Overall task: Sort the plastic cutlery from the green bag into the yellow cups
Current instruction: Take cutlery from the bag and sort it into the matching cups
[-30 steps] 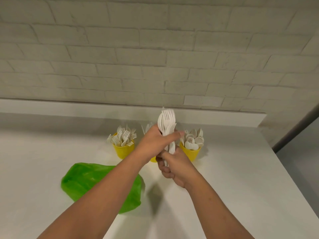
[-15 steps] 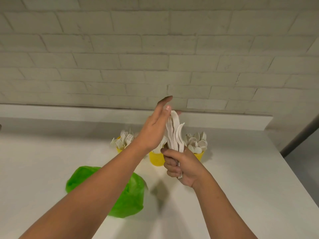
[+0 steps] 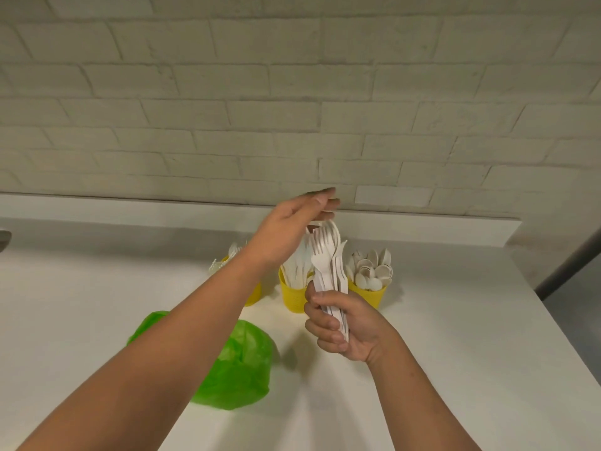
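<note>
My right hand (image 3: 344, 323) grips a bundle of white plastic forks (image 3: 328, 265) by the handles, tines up, above the counter. My left hand (image 3: 289, 229) reaches over the bundle, fingers stretched and touching the fork tips. Behind stand three yellow cups: the left cup (image 3: 255, 294), mostly hidden by my left forearm, holds forks; the middle cup (image 3: 292, 296) holds white cutlery; the right cup (image 3: 374, 292) holds spoons. The crumpled green bag (image 3: 240, 366) lies on the white counter under my left forearm.
The white counter (image 3: 471, 336) ends at a raised ledge (image 3: 130, 209) against a pale brick wall. Its right edge drops off near a dark floor strip (image 3: 579, 275). A grey object (image 3: 4, 239) peeks in at the far left.
My left hand let go of the bundle's middle, opened and rose to the fork tips. The right hand turned the bundle so the tines face me.
</note>
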A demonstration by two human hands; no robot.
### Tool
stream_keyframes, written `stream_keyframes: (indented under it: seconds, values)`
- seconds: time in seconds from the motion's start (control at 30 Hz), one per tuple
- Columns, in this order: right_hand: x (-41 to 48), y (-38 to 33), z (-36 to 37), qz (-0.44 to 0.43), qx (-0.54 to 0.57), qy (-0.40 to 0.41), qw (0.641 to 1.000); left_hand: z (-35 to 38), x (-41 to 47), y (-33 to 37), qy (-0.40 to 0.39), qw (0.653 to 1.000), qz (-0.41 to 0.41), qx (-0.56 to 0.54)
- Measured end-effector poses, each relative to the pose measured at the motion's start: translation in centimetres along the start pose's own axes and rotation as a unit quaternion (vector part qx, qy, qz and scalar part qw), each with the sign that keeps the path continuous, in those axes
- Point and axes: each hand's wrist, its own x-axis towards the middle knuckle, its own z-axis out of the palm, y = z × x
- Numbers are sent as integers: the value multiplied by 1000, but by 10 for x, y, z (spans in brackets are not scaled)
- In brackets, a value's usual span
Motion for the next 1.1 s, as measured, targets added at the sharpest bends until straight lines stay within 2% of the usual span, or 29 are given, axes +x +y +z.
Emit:
stream_keyframes:
  seconds: [0.1, 0.17, 0.23, 0.27, 0.33, 0.4, 0.47, 0.57, 0.7, 0.9, 0.97, 1.1]
  values:
    - [1, -1, 2, 2, -2, -2, 1000, 8, 0, 5, -120, 986, 11, 115]
    - [1, -2, 0, -1, 9, -10, 1000, 9, 3, 8, -157, 976, 1, 150]
    - [1, -4, -4, 2, 38, -31, 999, 6, 7, 16, -190, 977, -23, 96]
    - [0, -4, -6, 4, 57, -43, 997, 4, 9, 18, -202, 978, -34, 32]
    - [-3, -7, -9, 2, 87, -66, 994, -2, 13, 19, -171, 975, -49, -131]
    - [-6, -9, -11, -6, 112, -99, 989, -10, 11, 15, -95, 974, -39, -201]
    - [-10, -11, -12, -14, 125, -126, 984, -14, 5, 7, -35, 989, -11, -146]
    - [-12, -13, -16, -22, 123, -145, 982, -16, -6, -5, -41, 997, 32, -54]
    - [-9, -14, -20, -22, 129, -147, 980, -10, -9, -4, -9, 998, 55, -17]
    - [-3, -17, -25, -63, 129, -102, 984, -13, -7, -2, 40, 999, 15, -14]
    - [-1, -17, -26, -74, 131, -89, 985, -11, -5, -1, 55, 997, -14, -51]
    - [1, -15, -24, -99, 87, 6, 991, -3, -6, -3, 74, 988, -40, -131]
